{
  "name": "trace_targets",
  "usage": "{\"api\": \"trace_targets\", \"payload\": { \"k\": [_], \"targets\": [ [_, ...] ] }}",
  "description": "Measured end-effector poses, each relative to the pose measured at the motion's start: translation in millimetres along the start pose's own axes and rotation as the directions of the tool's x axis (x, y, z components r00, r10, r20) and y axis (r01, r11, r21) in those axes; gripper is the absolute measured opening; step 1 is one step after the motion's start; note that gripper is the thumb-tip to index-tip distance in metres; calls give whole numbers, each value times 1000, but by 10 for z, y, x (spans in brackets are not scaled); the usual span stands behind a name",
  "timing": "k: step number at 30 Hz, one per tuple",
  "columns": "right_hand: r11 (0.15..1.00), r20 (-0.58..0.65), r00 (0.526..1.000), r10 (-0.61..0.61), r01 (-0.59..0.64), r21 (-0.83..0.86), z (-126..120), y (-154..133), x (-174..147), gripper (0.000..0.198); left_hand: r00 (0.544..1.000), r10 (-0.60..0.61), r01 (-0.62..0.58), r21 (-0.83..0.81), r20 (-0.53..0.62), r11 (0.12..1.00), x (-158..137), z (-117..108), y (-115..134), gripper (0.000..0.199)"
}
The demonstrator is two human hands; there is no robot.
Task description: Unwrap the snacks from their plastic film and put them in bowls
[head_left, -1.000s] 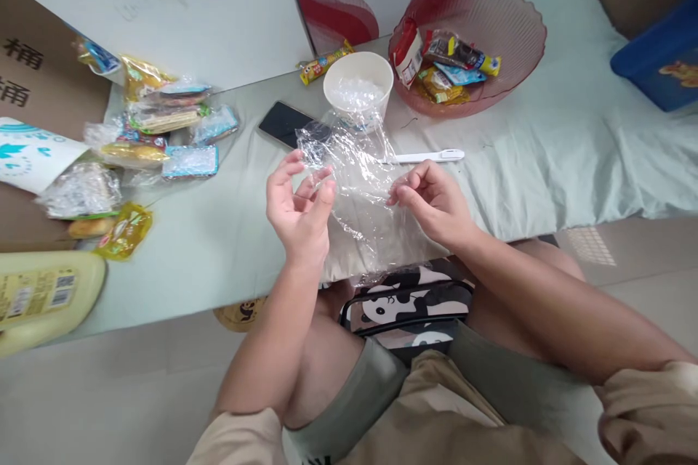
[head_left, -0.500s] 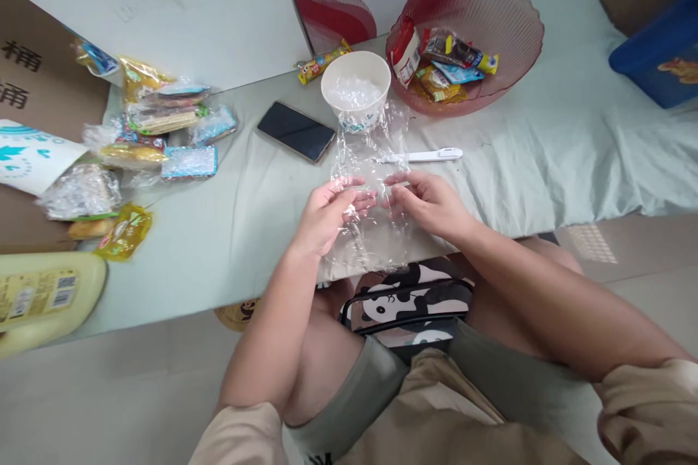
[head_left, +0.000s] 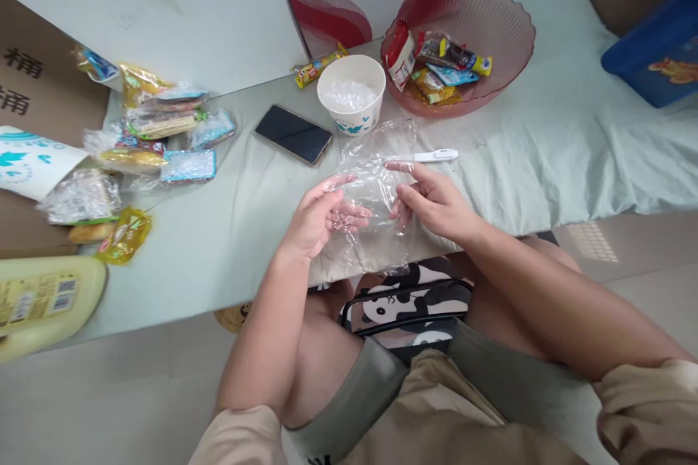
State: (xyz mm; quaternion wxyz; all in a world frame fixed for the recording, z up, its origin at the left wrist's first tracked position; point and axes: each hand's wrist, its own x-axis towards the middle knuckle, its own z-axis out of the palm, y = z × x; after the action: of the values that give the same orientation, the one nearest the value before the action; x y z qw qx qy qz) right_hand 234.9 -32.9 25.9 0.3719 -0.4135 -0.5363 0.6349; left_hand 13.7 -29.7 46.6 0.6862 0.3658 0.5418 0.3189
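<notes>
A thin, crinkled clear plastic bag [head_left: 371, 192] spans the gap between my two hands above the table's front edge. My left hand [head_left: 321, 216] holds its left side, the index finger stretched out and the other fingers curved against the film. On the other side, my right hand [head_left: 433, 200] has hold of the bag, with thumb and index finger apart and the remaining fingers curled by the film. Exactly where the fingers grip is hard to make out through the shine. Just behind the bag lies a white utility knife [head_left: 436, 155], its left end under the film.
A paper bowl [head_left: 354, 105] with clear plastic inside stands beyond the bag, beside a phone [head_left: 294, 133]. A pink bowl [head_left: 507, 51] holds several snacks. Wrapped snacks [head_left: 188, 163] and a yellow bottle [head_left: 49, 298] lie left. Boxes stand behind; a blue container [head_left: 654, 51] is far right.
My hands have moved a little apart, drawing the plastic bag wider between them. The bag's far end has come off the paper bowl's front and bunched nearer my hands.
</notes>
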Motion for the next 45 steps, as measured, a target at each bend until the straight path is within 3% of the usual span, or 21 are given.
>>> {"api": "trace_targets", "payload": {
  "k": [4,6,8,11,13,17,19,22,26,29,32,34,36,38,41,45],
  "targets": [
    [999,103,994,-34,31,32,-19,-19,-83,65,995,93,-93,23,-19,995,-86,-28,6,52],
    [997,120,990,-77,74,29,-46,1,-96,66,987,158,-158,8,-10,987,-111,-53,-15,41],
    [991,89,989,-122,126,-37,-76,33,-70,57,987,163,-163,-8,-2,987,-75,-82,-39,26],
    [971,-10,989,-150,145,-190,-97,68,22,38,998,57,-57,-14,-17,998,72,-121,-42,17],
    [980,-39,996,-86,77,-185,-89,70,80,37,1000,17,-18,-29,-16,999,159,-141,-16,19],
    [999,16,999,41,-41,3,-66,54,110,56,997,69,-70,-65,-27,995,175,-158,32,23],
    [998,48,999,-15,13,57,-66,54,93,45,996,86,-87,-72,-18,994,131,-165,33,26],
    [992,84,991,-108,102,80,-75,62,70,13,994,109,-111,-103,-19,988,70,-200,24,22],
    [994,65,995,-77,72,82,-92,50,76,12,991,109,-100,-105,83,989,57,-286,24,14],
    [997,62,996,-64,60,56,-113,24,95,17,983,113,-96,-116,146,989,99,-315,12,23],
    [990,51,996,-80,85,-111,-114,26,117,30,987,143,-144,4,70,990,151,-285,-24,41],
    [981,-32,995,-91,84,-175,-92,62,136,34,977,211,-210,142,3,967,175,-253,-56,42],
    [989,-133,986,-104,88,-121,-57,121,157,29,949,315,-299,247,-25,922,187,-229,-82,37],
    [996,-152,985,-86,81,-40,-25,177,173,46,918,397,-374,290,-23,881,191,-217,-98,32],
    [996,-100,992,-77,72,-54,-6,206,173,67,896,437,-417,197,-76,888,189,-210,-105,35],
    [968,-182,963,-200,166,-187,-17,149,140,63,952,296,-291,71,-76,954,171,-183,-114,66]
  ]
}}
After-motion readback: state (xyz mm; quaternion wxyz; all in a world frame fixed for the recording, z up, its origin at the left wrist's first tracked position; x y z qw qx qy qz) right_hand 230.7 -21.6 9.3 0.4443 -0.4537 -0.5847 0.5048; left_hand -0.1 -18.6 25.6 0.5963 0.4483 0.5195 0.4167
